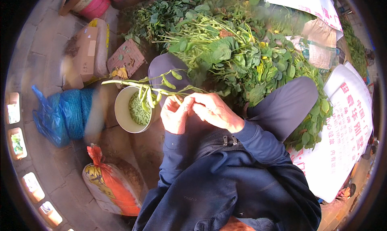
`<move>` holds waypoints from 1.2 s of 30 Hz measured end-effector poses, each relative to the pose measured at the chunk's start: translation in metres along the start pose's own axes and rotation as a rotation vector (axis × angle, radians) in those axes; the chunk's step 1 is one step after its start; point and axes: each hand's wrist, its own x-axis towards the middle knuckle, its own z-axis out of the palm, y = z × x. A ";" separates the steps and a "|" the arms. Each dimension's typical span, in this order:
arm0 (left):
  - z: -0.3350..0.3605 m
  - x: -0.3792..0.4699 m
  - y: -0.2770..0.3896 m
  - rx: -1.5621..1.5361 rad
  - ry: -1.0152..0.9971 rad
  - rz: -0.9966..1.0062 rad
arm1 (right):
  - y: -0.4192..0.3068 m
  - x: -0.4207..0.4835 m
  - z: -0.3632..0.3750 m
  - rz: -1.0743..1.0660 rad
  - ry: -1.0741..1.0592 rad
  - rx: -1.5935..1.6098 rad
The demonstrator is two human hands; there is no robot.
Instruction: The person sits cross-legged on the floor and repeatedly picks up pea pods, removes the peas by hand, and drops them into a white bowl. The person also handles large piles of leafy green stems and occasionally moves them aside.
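Note:
My left hand (174, 115) and my right hand (216, 110) meet in front of my lap, thumbs and fingers pinched together at a green soybean stalk (128, 82). The stalk reaches out to the left, with several plump pods (149, 97) hanging from it. A pale green bit shows between my fingertips; most of it is hidden, so whether it is a pod or stem is unclear. Just left of my left hand stands a white bucket (122, 116), partly under the stalk. Shelled green beans (137, 110) lie inside it.
A big heap of soybean plants (223, 49) lies beyond and between my knees. White printed sheets (338, 134) flank it at right. To the left are a blue plastic bag (50, 119), an orange-and-white sack (112, 188), a cardboard box (87, 52) and a pink bucket (96, 4).

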 end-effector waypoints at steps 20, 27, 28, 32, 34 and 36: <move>-0.046 0.007 -0.010 -0.306 -0.153 -0.066 | -0.005 0.010 -0.007 0.370 -0.097 0.512; -0.058 0.004 -0.001 -0.283 -0.227 -0.147 | -0.015 0.009 -0.007 0.280 -0.067 0.337; -0.062 0.004 0.001 -0.269 -0.242 -0.177 | -0.012 0.009 -0.006 0.259 -0.068 0.345; -0.076 0.002 0.005 -0.246 -0.243 -0.240 | -0.012 0.010 -0.003 0.225 -0.082 0.340; -0.075 -0.003 0.011 -0.213 -0.203 -0.247 | -0.015 0.010 -0.004 0.249 -0.089 0.348; -0.082 0.000 0.004 -0.127 -0.114 -0.162 | -0.015 0.010 -0.003 0.264 -0.095 0.359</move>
